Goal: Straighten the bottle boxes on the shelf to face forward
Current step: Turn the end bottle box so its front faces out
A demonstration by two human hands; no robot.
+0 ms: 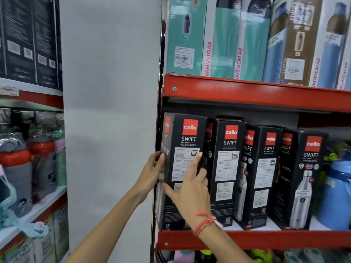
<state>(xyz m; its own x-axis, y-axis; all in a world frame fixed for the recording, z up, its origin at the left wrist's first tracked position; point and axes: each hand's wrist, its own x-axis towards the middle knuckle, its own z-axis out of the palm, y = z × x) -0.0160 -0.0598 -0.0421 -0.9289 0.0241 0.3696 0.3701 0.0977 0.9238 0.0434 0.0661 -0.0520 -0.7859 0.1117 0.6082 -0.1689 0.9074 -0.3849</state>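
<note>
Several tall black Cello Swift bottle boxes stand in a row on the red shelf (266, 239). The leftmost box (187, 147) shows its label panel toward me. My left hand (152, 172) grips its left edge, fingers wrapped around the side. My right hand (190, 188), with a red thread on the wrist, lies across the box's front, fingers spread and reaching around its right edge. The second box (228, 160) faces forward. The third box (262, 168) and fourth box (303, 177) are turned at an angle, showing two sides.
A white wall panel (112, 111) separates this shelf from the left rack of jugs (17, 168). Teal and blue Varmora boxes (218, 38) fill the shelf above. A blue jug (336, 194) stands at the right end of the row.
</note>
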